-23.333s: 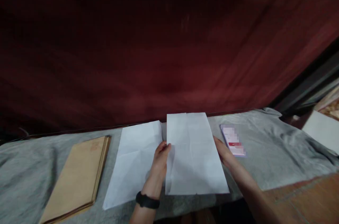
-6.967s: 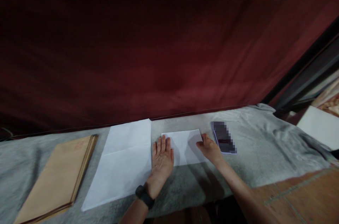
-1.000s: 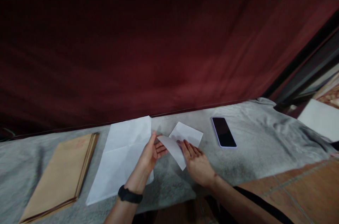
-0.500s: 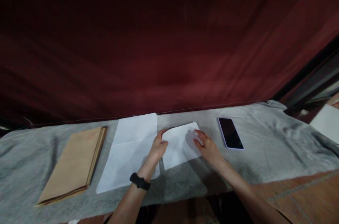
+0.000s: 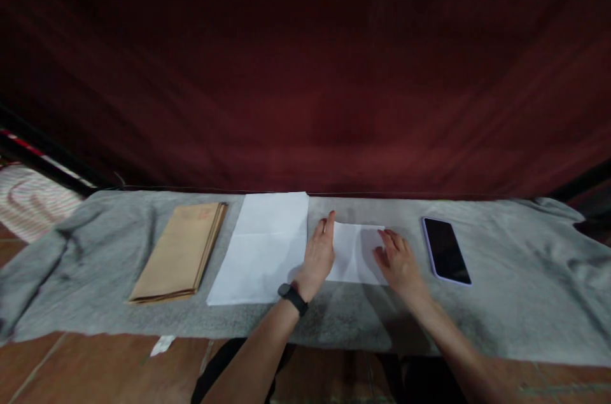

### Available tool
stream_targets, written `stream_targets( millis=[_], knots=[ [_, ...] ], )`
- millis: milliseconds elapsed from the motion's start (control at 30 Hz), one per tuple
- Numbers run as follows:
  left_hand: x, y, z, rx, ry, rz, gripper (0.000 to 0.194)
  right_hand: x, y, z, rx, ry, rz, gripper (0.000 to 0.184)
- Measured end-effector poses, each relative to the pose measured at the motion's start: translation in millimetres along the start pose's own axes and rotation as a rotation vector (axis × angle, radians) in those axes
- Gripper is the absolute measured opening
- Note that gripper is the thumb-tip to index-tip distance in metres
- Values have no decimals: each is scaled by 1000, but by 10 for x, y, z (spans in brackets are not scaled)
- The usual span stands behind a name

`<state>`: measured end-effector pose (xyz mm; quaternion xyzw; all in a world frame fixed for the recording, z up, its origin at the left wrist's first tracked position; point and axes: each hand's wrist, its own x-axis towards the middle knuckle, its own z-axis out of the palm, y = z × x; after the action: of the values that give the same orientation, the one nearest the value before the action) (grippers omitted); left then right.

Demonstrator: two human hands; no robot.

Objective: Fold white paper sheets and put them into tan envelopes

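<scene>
A small folded sheet of white paper (image 5: 356, 257) lies on the grey cloth between my two hands. My left hand (image 5: 319, 257), below a black wristband, stands on its side along the sheet's left edge with fingers stretched out. At the right edge, my right hand (image 5: 400, 264) has its fingers apart and bent a little, their tips over or on the paper; whether they press on it I cannot tell. To the left of my left hand rests a larger stack of white paper (image 5: 262, 248) with a crease across it.
Brown envelopes (image 5: 179, 251) lie stacked on the left. A phone (image 5: 447, 251) in a lilac case is to the right. The grey cloth (image 5: 520, 283) covers the surface, with a dark red hanging (image 5: 305, 105) behind it. A white scrap (image 5: 162, 345) lies on the tiled floor.
My left hand has let its grip on the sheet's left edge go and straightened its fingers along it. The raised sheet now lies flatter. The view has turned left.
</scene>
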<state>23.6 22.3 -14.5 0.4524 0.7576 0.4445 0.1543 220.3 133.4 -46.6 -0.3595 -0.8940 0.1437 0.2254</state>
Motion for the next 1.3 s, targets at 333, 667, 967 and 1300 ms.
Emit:
stream_targets(
  millis=[333,667,967,1300],
  knots=[
    [-200,8,283,690,-165,408,57,-157,-280,325,-189,-91,-257,51],
    [-326,-103,356,727,-132,375,53,-179,-96,329,-318,-42,-269,55],
    [-362,-97,387,713,-136,368,55,-155,183,305,-382,-51,-214,60],
    [-321,-161,393,708,-93,398,52,-107,10,317,-409,-31,-84,56]
  ],
)
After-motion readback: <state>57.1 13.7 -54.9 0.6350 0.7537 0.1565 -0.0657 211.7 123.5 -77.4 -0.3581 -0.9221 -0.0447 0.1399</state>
